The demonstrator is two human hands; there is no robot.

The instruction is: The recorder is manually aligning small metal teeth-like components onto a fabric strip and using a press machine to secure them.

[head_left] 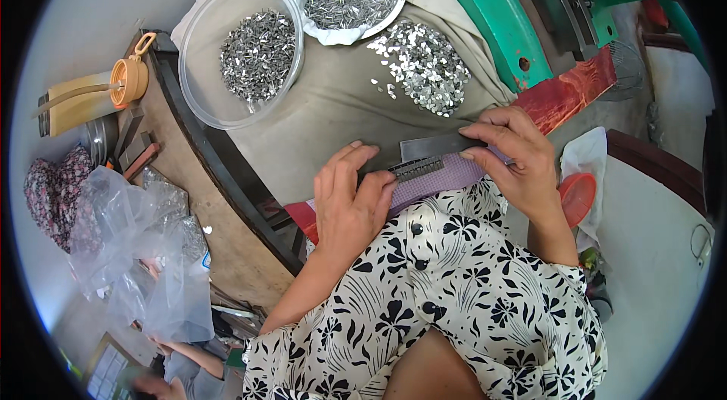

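My left hand (350,199) is closed, thumb and fingers pinching the left end of a dark slotted metal strip (419,168). A row of small slots or teeth runs along that strip. In my right hand (519,158), thumb and fingertips grip the right end of a flat grey metal plate (435,146). The plate lies just beyond the strip and almost parallel to it. Both are low over a purple checked cloth (447,179) at the near edge of the work surface. A loose pile of shiny metal chips (428,71) lies beyond my right hand.
A clear plastic tub (189,59) of small metal pieces and a lined bowl (399,3) of thin metal pins stand on the cloth-covered surface. Green machinery (485,6) borders the far right. Plastic bags (144,249) cover the left bench; another person's arm (197,358) shows below.
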